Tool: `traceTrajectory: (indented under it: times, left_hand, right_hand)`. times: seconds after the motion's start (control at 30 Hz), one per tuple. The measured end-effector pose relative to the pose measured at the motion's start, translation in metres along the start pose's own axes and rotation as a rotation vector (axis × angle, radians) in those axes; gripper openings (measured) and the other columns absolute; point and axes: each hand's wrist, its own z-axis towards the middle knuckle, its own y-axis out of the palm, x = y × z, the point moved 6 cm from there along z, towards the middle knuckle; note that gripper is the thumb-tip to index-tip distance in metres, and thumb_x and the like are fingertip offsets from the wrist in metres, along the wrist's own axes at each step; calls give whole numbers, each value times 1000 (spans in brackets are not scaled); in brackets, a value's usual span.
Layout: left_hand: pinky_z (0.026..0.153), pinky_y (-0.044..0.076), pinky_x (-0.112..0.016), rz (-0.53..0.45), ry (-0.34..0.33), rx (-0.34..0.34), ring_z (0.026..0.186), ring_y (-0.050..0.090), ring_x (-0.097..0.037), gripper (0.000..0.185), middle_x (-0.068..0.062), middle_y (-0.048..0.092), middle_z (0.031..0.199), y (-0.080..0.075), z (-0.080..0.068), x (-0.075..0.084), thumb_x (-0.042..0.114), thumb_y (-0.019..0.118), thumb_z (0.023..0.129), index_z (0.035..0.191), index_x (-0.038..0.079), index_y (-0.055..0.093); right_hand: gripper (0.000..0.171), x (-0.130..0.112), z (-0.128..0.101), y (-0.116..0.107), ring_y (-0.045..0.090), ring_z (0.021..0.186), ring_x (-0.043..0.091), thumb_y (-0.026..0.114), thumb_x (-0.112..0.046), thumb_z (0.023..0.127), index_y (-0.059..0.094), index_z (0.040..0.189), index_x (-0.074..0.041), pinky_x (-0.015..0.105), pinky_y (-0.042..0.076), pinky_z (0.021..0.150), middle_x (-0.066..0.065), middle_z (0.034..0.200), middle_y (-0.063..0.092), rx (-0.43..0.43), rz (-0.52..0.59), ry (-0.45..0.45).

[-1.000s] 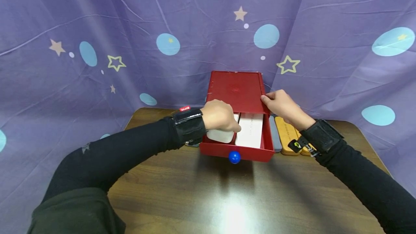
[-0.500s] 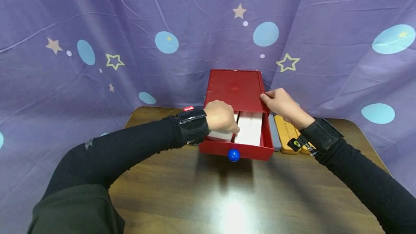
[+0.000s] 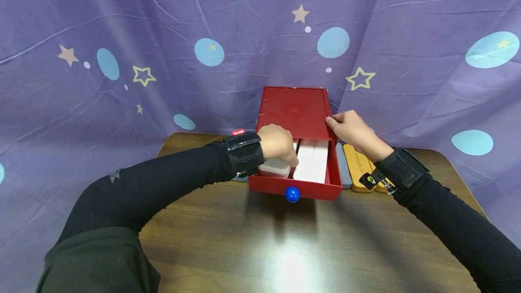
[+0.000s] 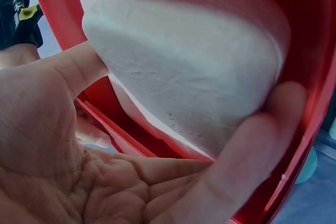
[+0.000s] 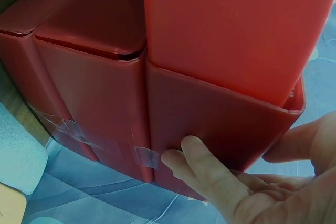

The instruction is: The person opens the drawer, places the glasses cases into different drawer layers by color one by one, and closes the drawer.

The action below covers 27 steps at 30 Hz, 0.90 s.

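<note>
One red drawer box, two white boxes, two hands.

Cabinet at the rear centre of the tabletop, against the curtain. Drawer pulled out toward the front, knob on its face. Two boxes in drawer: left box, right box. Cases on the tabletop, right of the drawer.
</note>
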Motion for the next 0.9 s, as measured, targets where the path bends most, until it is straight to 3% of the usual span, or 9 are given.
traceTrajectory:
  times: [0.33, 0.7, 0.9]
  left_hand:
    - [75, 51, -25, 9, 9, -7, 93, 60, -13, 43, 4, 67, 101, 4, 0, 0, 53, 68, 88, 112, 18, 73]
    - [80, 54, -27, 47, 11, 33, 97, 63, -12, 37, 5, 70, 105, 8, 5, 2, 50, 66, 90, 108, 19, 76]
    - [80, 54, -26, 56, -6, 24, 96, 62, -11, 37, 5, 69, 107, 9, 7, 3, 49, 65, 91, 111, 19, 75]
  right_hand:
    - [47, 1, 0, 0, 59, 73, 14, 42, -26, 110, 60, 129, 13, 26, 49, 64, 12, 86, 67, 9, -3, -1]
    - [46, 0, 2, 1, 61, 76, 8, 42, -24, 109, 60, 130, 14, 22, 49, 67, 19, 97, 72, 15, -16, -15]
    - [47, 1, 2, 1, 61, 74, 8, 41, -25, 110, 61, 128, 13, 24, 49, 65, 15, 92, 71, 13, -11, -16]
